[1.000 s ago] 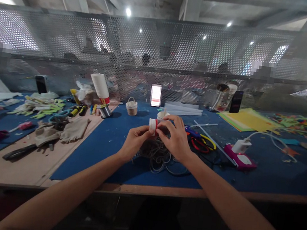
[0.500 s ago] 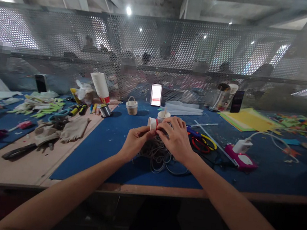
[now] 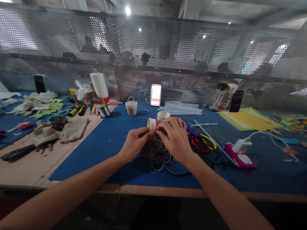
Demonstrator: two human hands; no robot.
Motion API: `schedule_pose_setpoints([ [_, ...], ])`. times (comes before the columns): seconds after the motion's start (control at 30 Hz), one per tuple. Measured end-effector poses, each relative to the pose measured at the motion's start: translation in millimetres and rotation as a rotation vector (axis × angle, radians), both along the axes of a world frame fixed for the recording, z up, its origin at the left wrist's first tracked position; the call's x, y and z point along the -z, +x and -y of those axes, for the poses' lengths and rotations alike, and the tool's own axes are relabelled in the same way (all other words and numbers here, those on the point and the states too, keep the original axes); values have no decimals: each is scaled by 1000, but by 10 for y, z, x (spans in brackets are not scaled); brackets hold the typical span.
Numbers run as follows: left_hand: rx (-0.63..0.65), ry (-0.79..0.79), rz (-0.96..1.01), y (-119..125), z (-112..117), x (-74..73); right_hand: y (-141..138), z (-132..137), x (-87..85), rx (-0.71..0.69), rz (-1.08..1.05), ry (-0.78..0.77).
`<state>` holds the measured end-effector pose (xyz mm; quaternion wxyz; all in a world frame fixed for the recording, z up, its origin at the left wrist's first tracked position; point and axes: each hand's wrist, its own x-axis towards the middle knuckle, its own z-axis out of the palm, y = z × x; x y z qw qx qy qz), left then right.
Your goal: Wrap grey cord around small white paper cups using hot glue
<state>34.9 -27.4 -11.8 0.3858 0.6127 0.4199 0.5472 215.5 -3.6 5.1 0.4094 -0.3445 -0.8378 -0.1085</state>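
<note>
A white paper cup (image 3: 151, 124) with a red band lies tilted on its side between my hands, its mouth turned left. My left hand (image 3: 136, 140) is closed on the rim side, thumb and fingers pinching the wall. With bent fingers, my right hand (image 3: 175, 137) grips the red end; its fingertips hide part of the cup. Under both hands is a loose tangle of grey-brown cord (image 3: 159, 155) on the blue mat. Just behind stands another white cup (image 3: 163, 115) with a thin stick in it. A small cord-wrapped cup with a handle (image 3: 131, 107) stands further left.
Scissors (image 3: 208, 142) with coloured handles lie right of the cord, beside a magenta power strip (image 3: 240, 156) with a white plug. At left are a cup stack (image 3: 99, 86), work gloves (image 3: 73, 130) and pliers. A lit phone (image 3: 155, 95) stands ahead; yellow sheets (image 3: 247, 119) lie far right.
Both hands keep their hold on the paper cup, with hardly any visible movement. The whole view has shifted very slightly.
</note>
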Motion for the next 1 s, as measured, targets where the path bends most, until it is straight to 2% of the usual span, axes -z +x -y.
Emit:
schedule_pose_setpoints([
  [0.27, -27, -2, -12, 11, 20, -41, -1, 7, -2, -2, -4, -2],
  [0.63, 1, 8, -15, -17, -29, 31, -26, 10, 18, 8, -2, 3],
  [1.0, -26, 15, -7, -5, -1, -16, -28, 22, 31, 5, -44, 5],
])
